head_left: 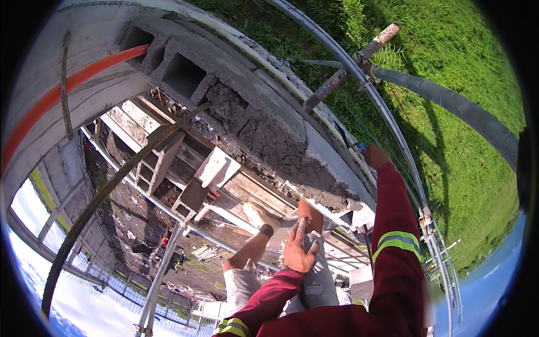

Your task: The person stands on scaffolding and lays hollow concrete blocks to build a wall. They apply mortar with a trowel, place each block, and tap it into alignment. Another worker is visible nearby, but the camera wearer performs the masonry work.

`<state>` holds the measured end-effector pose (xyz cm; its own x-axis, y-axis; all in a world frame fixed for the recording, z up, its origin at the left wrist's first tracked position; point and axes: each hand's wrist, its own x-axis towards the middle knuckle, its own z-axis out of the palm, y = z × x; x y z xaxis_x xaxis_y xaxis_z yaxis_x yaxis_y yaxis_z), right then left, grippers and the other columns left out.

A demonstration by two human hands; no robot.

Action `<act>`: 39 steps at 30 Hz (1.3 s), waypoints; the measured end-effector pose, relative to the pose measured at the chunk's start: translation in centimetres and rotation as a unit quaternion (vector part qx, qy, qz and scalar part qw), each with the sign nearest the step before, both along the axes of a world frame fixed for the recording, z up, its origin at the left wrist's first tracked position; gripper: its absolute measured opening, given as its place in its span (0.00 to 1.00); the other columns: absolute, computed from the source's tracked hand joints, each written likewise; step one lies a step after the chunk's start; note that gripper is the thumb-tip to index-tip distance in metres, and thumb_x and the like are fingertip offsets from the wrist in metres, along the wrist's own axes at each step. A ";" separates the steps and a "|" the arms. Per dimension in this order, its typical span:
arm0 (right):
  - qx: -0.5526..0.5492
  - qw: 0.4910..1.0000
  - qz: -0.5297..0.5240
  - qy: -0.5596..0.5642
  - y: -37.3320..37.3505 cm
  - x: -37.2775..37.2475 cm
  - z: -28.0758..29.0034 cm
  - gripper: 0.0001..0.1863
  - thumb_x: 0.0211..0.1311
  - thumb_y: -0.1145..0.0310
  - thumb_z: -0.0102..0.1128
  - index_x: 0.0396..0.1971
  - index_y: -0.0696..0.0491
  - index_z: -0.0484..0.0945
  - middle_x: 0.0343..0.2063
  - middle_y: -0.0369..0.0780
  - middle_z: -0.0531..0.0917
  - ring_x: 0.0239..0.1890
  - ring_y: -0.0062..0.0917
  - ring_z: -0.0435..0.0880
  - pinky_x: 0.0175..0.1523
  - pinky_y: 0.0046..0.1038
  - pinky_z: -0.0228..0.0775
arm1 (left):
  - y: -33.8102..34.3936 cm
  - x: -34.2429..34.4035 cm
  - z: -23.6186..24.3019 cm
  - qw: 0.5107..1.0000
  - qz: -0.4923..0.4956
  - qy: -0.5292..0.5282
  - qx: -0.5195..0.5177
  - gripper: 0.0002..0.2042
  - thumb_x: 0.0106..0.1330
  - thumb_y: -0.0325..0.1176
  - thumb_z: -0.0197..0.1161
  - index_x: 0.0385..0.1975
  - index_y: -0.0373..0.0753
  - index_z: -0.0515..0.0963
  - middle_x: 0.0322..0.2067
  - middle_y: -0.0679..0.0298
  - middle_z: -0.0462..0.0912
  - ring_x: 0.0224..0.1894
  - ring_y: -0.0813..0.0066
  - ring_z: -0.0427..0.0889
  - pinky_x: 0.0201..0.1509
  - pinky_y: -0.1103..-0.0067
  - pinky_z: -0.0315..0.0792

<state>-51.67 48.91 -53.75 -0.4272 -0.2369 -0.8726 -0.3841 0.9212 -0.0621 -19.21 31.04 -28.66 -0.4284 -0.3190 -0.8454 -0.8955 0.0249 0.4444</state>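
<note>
My left hand (pixel 299 251) lies flat, fingers apart, on my bent knee (pixel 310 216) and holds nothing. My right arm, in a red sleeve with a reflective band (pixel 397 240), stretches out to the edge of a grey block wall (pixel 264 129). At that edge, my right hand (pixel 375 156) is curled next to a small blue thing (pixel 362 147). Its fingers are hidden behind the back of the hand, so a grip does not show. The wall's top course is hollow concrete blocks (pixel 182 73) with rough mortar beneath.
A metal scaffold pipe (pixel 393 140) runs past my right hand, with a rusty clamp stub (pixel 348 70) and a thick grey pipe (pixel 449 101) over grass (pixel 460 50). An orange pipe (pixel 67 84) lies along the wall. A scaffold frame (pixel 163 163) and ground show far below my shoe (pixel 257 214).
</note>
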 end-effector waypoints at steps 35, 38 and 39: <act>-0.347 0.836 -0.353 0.239 -21.3 12.4 25.3 0.28 0.79 0.45 0.52 0.59 0.56 0.77 0.24 0.50 0.85 0.28 0.51 0.85 0.34 0.51 0.75 | 0.1 15.0 -3.0 0.955 -0.286 0.074 -0.022 0.43 0.64 0.44 0.67 0.79 0.42 0.57 0.69 0.46 0.71 0.68 0.41 0.71 0.72 0.55 0.65; -0.408 0.795 -0.387 0.228 -21.2 16.6 28.4 0.28 0.79 0.44 0.53 0.61 0.53 0.76 0.24 0.51 0.84 0.28 0.49 0.86 0.32 0.47 0.74 | -3.9 17.0 -3.3 0.938 -0.338 0.074 -0.029 0.28 0.69 0.43 0.64 0.67 0.38 0.73 0.66 0.45 0.74 0.66 0.42 0.74 0.69 0.57 0.69; -0.402 0.800 -0.396 0.201 -21.0 17.9 29.2 0.28 0.79 0.44 0.54 0.62 0.52 0.75 0.24 0.52 0.84 0.28 0.49 0.86 0.32 0.47 0.74 | -5.2 17.2 -3.1 0.912 -0.394 0.089 -0.075 0.23 0.71 0.42 0.62 0.61 0.37 0.78 0.62 0.45 0.77 0.65 0.43 0.75 0.68 0.58 0.70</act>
